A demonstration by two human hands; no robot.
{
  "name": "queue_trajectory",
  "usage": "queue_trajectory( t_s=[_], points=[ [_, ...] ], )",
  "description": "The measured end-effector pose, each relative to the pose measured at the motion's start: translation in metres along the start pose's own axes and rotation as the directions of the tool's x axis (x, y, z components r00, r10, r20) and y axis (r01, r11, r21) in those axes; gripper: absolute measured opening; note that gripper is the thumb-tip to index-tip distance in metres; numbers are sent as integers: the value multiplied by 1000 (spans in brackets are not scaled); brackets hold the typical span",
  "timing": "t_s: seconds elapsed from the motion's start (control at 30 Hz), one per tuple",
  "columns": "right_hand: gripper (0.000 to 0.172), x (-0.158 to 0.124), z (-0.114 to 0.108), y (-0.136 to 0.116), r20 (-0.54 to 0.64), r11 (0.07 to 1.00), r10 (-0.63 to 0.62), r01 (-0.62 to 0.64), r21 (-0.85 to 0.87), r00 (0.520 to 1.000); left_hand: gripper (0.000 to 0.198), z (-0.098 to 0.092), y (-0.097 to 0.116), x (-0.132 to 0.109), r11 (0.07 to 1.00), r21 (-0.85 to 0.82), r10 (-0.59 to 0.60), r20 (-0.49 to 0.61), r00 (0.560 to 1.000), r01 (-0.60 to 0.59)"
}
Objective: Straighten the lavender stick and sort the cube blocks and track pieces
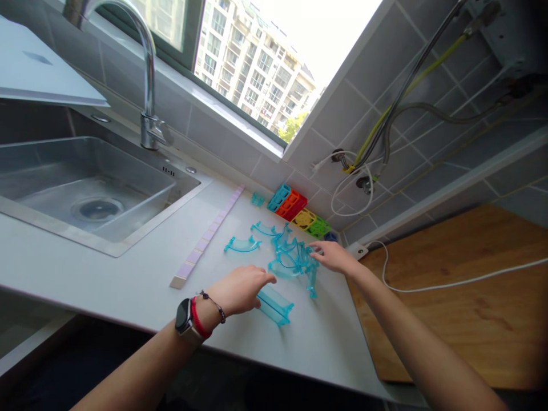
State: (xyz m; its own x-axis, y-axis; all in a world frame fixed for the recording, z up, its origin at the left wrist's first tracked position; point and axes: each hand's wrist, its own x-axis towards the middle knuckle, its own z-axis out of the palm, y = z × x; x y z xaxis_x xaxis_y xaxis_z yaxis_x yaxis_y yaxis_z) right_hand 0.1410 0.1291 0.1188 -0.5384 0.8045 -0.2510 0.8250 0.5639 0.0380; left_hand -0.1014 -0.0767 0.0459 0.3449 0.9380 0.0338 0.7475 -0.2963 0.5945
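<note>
My left hand, with a smartwatch and bracelets on its wrist, is around the near-left end of a straight, translucent blue track piece on the white counter. Its thumb and index finger lie on either side of that piece. At the right edge of a loose pile of translucent blue track pieces is my right hand, its fingers apart at the pieces; whether they touch is hard to see. One curved blue track piece lies apart, left of the pile.
A long pale-purple strip lies between the pieces and the steel sink. Blue, red, yellow and green openwork blocks line the wall. A wooden board and white cable are at the right.
</note>
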Motion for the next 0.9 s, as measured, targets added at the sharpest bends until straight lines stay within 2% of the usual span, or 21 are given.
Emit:
queue_trajectory(
  t_s=[0.13, 0.2, 0.27, 0.33, 0.4, 0.5, 0.57, 0.63, 0.67, 0.77, 0.8, 0.83, 0.9],
  points=[
    [40, -8, 8, -10, -4, 1000, 2, -2, 11, 1000, 50, -5, -7, -3, 999, -10, -37, -22, 999, 37],
    [38, -26, 8, -28, -49, 995, -65, 68, 71, 997, 46, -9, -7, -3, 999, -30, -15, -44, 999, 14],
    [36, -51, 7, -52, -107, 964, -184, 201, 174, 977, 44, -12, -5, -3, 997, -75, 26, -65, 998, -31],
    [40, -79, 6, -75, -62, 919, -311, 317, 236, 948, 40, -15, 0, -2, 987, -135, 78, -89, 993, -90],
    [47, -104, 6, -94, 20, 898, -376, 359, 256, 926, 34, -16, 7, -2, 969, -201, 126, -97, 987, -144],
    [50, -129, 10, -103, 67, 919, -324, 298, 258, 944, 29, -16, 17, -1, 940, -282, 173, -94, 980, -193],
    [46, -137, 12, -93, 68, 946, -252, 231, 229, 965, 41, -14, 22, 1, 930, -305, 157, -169, 973, -203],
    [42, -139, 12, -70, 99, 972, -174, 155, 177, 980, 50, -13, 23, 2, 931, -303, 125, -264, 957, -205],
    [39, -139, 12, -54, 124, 984, -127, 109, 144, 984, 50, -13, 22, 3, 931, -305, 114, -278, 954, -200],
    [30, -133, 14, 7, 226, 990, 85, -108, 89, 970, 37, -18, 16, 3, 918, -360, 97, -201, 975, -166],
    [28, -130, 16, 28, 272, 969, 193, -227, 100, 943, 36, -19, 14, 3, 914, -379, 85, -175, 981, -147],
    [27, -127, 19, 48, 333, 917, 333, -385, 106, 882, 37, -20, 12, 3, 913, -388, 67, -166, 984, -128],
    [23, -122, 25, 82, 370, 863, 437, -498, 86, 820, 38, -21, 8, 3, 924, -369, 29, -192, 981, -100]
  ],
)
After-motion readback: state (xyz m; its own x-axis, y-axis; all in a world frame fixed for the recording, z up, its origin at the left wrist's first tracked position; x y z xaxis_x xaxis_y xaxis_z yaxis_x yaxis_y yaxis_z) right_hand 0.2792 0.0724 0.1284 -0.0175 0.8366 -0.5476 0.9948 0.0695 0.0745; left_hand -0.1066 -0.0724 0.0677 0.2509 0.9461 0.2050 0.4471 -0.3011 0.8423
